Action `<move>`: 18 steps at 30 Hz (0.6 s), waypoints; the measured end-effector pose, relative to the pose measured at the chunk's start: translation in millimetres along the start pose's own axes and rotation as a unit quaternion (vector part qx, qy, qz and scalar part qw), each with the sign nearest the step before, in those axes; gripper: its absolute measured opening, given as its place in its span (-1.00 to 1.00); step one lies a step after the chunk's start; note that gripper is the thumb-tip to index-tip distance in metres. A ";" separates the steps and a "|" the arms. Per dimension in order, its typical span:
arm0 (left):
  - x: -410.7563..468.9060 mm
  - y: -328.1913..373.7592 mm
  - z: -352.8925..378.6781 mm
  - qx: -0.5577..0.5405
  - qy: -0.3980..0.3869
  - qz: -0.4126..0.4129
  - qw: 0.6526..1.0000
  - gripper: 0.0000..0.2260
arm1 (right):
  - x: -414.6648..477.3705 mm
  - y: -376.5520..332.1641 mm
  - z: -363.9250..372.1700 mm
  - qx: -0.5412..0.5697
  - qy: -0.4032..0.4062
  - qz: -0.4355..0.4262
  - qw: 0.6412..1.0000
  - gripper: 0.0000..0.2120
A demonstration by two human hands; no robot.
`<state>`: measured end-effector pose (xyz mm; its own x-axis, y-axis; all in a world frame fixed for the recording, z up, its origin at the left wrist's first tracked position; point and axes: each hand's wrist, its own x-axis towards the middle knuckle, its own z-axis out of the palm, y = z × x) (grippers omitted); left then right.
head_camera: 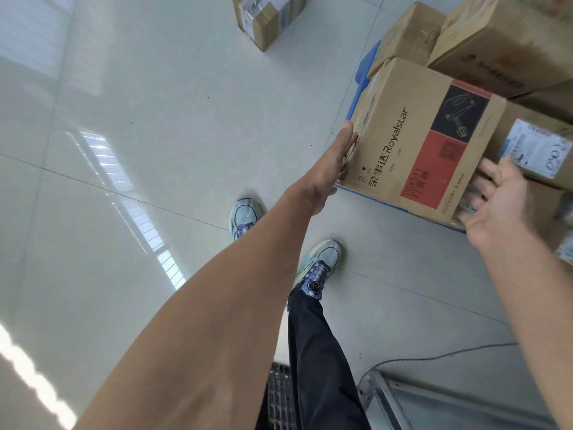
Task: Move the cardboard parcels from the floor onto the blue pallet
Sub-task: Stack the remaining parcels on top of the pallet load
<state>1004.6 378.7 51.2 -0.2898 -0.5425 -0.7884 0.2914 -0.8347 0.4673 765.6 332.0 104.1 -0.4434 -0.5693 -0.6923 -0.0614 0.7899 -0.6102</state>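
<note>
A person holds a brown Royalstar box (412, 144) between two hands. The left hand (336, 172) lies flat on the box's left side, its fingers (348, 135) straight and pressed on the cardboard. The right hand (499, 206) is at the other end, its fingers (486, 172) spread wide and touching the box's end, not curled round it. The box has a red and black picture of a mixer on top. It is over the near corner of the blue pallet (367, 68), and a thin blue edge shows just under it. I cannot tell if the box rests on the pallet or hangs just above it. Behind it more cardboard boxes (502, 41) are piled on the pallet, and one with a white label (539, 150) is just beside the right hand. One more parcel (266, 20) stands on the pale tiled floor (155, 150), well apart from the pallet. Below the arms are two light blue shoes (322, 259) and a dark trouser leg (319, 352). A thin cable (434, 356) lies on the floor near a grey metal frame (400, 398).
</note>
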 end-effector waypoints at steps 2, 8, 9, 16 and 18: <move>-0.4 0.6 1.2 0.009 0.005 0.001 1.000 -0.33 | -2.5 -3.7 -0.6 -0.004 0.003 0.001 1.000 -0.58; -18.7 18.0 -2.8 0.042 0.039 0.004 0.998 -0.32 | -16.1 -23.8 -4.3 -0.003 0.016 -0.024 1.000 -0.53; -23.9 23.5 -4.2 0.047 0.051 0.006 0.998 -0.31 | -19.0 -30.9 -4.1 0.001 0.019 -0.034 0.999 -0.53; -55.0 62.5 -18.8 0.070 0.113 0.029 0.991 -0.30 | -37.7 -95.7 16.8 0.041 -0.025 -0.102 0.994 -0.55; -59.3 76.4 -22.1 0.072 0.130 0.032 0.988 -0.29 | -43.2 -114.3 29.7 0.043 -0.054 -0.115 0.991 -0.64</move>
<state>1064.2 349.2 124.8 -0.0254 -0.5681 -0.8226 0.1644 -0.8140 0.5571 818.3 259.5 192.3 -0.3275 -0.7566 -0.5660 -0.0712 0.6171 -0.7837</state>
